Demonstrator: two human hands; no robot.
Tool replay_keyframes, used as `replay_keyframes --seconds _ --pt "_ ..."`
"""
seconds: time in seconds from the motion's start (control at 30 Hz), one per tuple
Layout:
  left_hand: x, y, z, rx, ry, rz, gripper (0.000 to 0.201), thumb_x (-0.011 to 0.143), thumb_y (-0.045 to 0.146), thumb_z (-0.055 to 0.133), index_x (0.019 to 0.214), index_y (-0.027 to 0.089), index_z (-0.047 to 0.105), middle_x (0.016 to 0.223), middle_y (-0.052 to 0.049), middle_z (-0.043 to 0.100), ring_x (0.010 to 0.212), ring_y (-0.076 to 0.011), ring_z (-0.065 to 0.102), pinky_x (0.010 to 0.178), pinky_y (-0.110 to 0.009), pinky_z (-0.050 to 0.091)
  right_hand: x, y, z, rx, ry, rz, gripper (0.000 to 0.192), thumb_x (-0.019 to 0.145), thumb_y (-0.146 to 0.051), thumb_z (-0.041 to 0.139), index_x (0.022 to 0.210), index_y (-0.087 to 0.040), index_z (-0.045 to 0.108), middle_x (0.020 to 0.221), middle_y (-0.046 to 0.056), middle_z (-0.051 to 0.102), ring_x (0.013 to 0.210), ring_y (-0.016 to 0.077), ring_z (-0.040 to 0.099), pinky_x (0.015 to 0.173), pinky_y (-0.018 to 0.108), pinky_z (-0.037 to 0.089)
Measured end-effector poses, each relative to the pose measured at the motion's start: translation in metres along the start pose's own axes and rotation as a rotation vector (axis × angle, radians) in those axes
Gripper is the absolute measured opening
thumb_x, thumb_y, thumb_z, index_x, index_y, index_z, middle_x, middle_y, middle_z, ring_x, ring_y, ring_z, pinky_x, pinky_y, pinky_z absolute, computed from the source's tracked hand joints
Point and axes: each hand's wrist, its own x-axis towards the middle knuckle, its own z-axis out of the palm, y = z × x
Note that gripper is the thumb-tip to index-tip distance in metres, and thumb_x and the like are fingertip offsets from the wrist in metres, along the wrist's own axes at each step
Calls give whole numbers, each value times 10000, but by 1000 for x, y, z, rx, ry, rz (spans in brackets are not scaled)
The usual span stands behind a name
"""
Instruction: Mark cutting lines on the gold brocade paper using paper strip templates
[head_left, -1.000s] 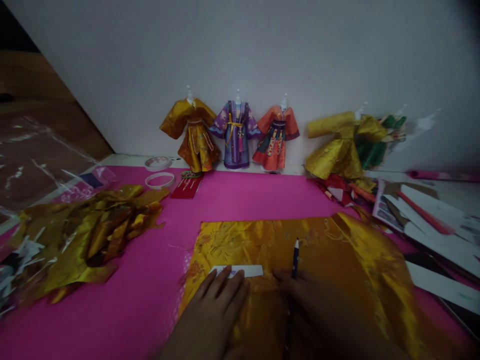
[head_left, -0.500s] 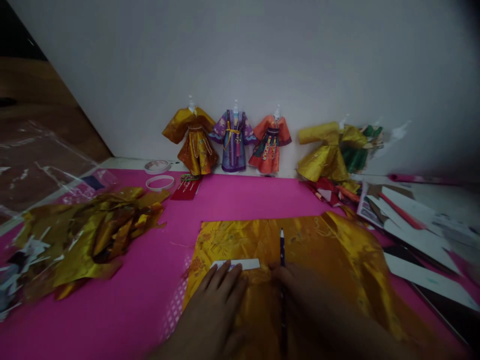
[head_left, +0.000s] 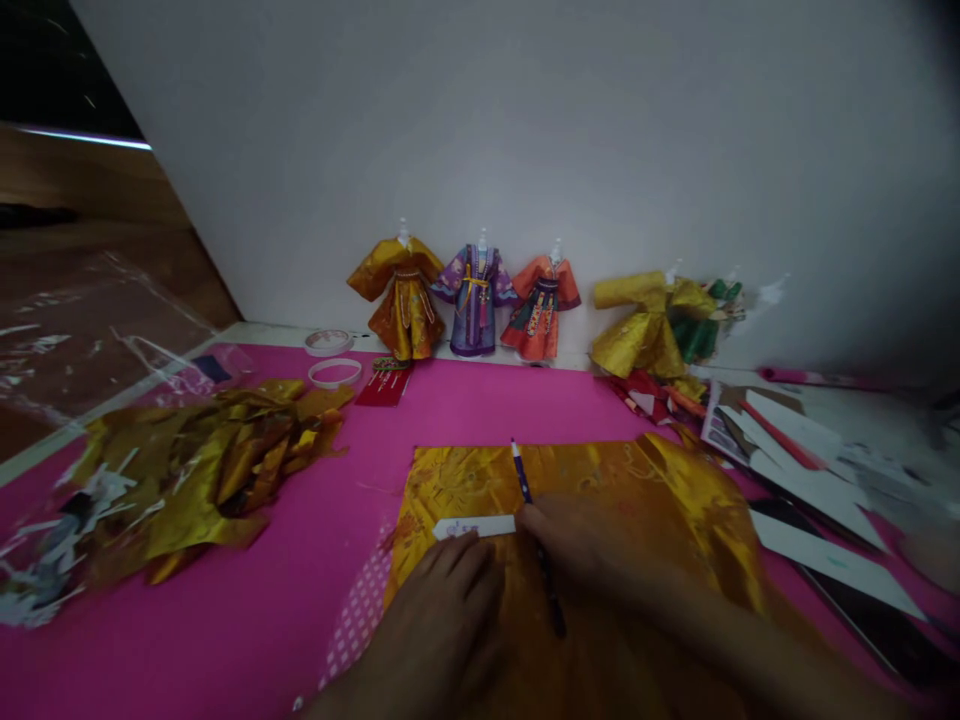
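Observation:
A small white paper strip [head_left: 491,526] with purple writing and a pointed left end lies on gold patterned satin fabric [head_left: 592,470]. My left hand [head_left: 450,605] rests on the fabric with its fingers stretched out, the fingertips at the strip's lower edge. Between the fingers of my right hand [head_left: 570,540] is a dark pen [head_left: 523,475] with a white end, tilted and pointing away from me. The right fingertips are at the strip's right end; whether they press on it I cannot tell. My right hand hides the pen's middle.
Gold fabric scraps [head_left: 225,450] and white paper bits pile up at left. Tape rolls [head_left: 334,373] and a red card [head_left: 384,385] lie behind. Several doll dresses, one a purple robe [head_left: 480,300], stand along the wall. Cardboard and paper pieces [head_left: 817,490] sit at right.
My right hand has moved left to the strip's right end, and the pen now leans left. My left fingers have slid back off the strip, showing its writing. The view has shifted slightly.

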Motion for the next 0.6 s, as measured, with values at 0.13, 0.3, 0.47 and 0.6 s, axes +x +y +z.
replay_keyframes --seconds 0.13,0.3,0.47,0.6 --pt "-4 4 3 -25 -2 82 258 929 298 537 1112 178 675 1246 -89 698 1164 -275 632 1015 -451 523 18 -2 0 -139 -75 -129 156 925 -104 471 944 -177 608 866 58 680 704 181 554 608 298 305" --pt "-6 5 15 -2 122 119 179 925 268 538 982 178 682 1153 -84 721 1097 -256 653 951 -405 543 27 -6 -5 -220 -125 -175 167 933 -96 468 952 -174 614 858 68 693 694 190 586 601 295 329" --pt "-6 5 17 7 132 107 161 921 285 547 935 187 674 1075 -66 720 1032 -247 656 893 -393 552 28 -5 0 -191 -100 -174 149 893 -92 491 932 -173 610 848 72 689 687 188 579 603 294 326" --pt "-7 7 16 8 104 97 168 930 275 530 948 188 672 1103 -64 718 1054 -247 652 925 -412 545 23 2 -3 -14 -17 -48 143 871 -99 460 866 -188 572 767 24 648 635 151 518 577 267 292"
